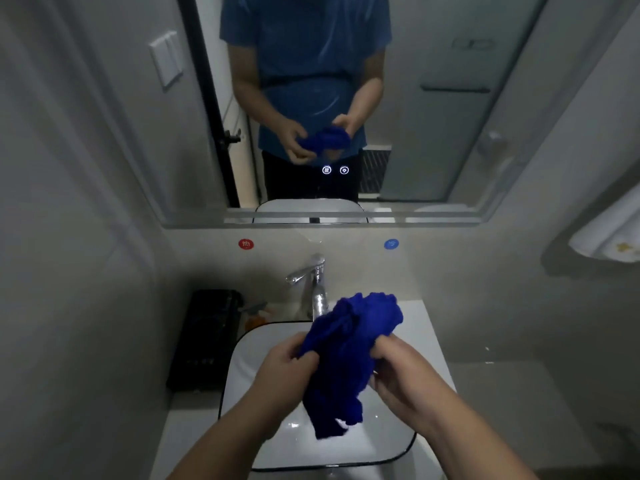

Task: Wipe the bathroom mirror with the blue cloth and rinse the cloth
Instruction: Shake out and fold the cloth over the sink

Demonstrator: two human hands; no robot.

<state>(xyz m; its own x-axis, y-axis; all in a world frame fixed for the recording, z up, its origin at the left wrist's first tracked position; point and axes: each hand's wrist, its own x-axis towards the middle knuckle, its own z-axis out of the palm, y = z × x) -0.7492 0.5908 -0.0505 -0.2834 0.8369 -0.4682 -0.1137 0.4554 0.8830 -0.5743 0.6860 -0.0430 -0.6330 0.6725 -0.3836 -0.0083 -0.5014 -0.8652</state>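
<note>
While held over sink (242, 358), L hand (280, 370) & R hand (398, 372) both grip bunched blue cloth (346, 351).

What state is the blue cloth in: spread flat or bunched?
Bunched: the blue cloth hangs crumpled in folds, gripped by the left hand and right hand above the sink.
</note>
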